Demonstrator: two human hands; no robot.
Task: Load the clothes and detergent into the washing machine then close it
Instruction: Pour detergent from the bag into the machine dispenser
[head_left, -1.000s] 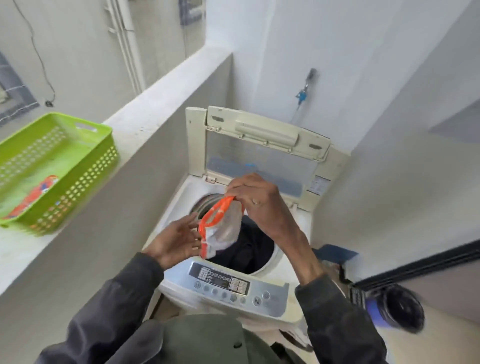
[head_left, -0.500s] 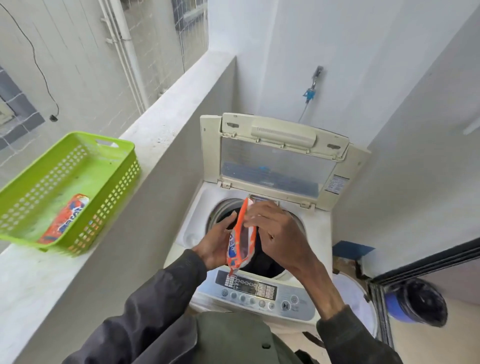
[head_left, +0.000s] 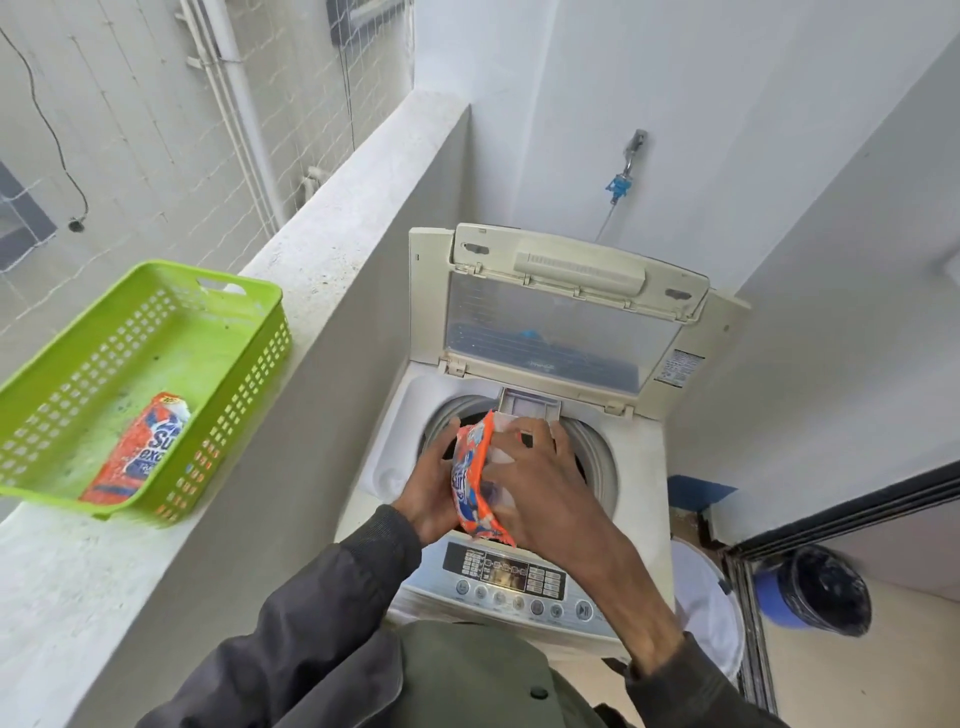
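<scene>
A white top-loading washing machine (head_left: 641, 467) stands in the corner with its lid (head_left: 561, 312) raised upright. Dark clothes lie in the drum, mostly hidden behind my hands. An orange detergent packet (head_left: 472, 480) is held on edge over the drum opening. My left hand (head_left: 426, 493) presses its left side and my right hand (head_left: 540, 488) grips its right side and top. A small detergent drawer (head_left: 530, 404) shows at the drum's back rim. The control panel (head_left: 511, 577) runs along the machine's front.
A green plastic basket (head_left: 218, 332) sits on the concrete ledge (head_left: 332, 249) to the left, with a second orange detergent packet (head_left: 137, 452) inside. A blue bucket lined with a black bag (head_left: 815, 592) stands on the floor to the right. A tap (head_left: 631, 150) is on the back wall.
The packet has gone from hanging open-mouthed over the drum to standing on edge between both hands. The camera view has shifted left and down.
</scene>
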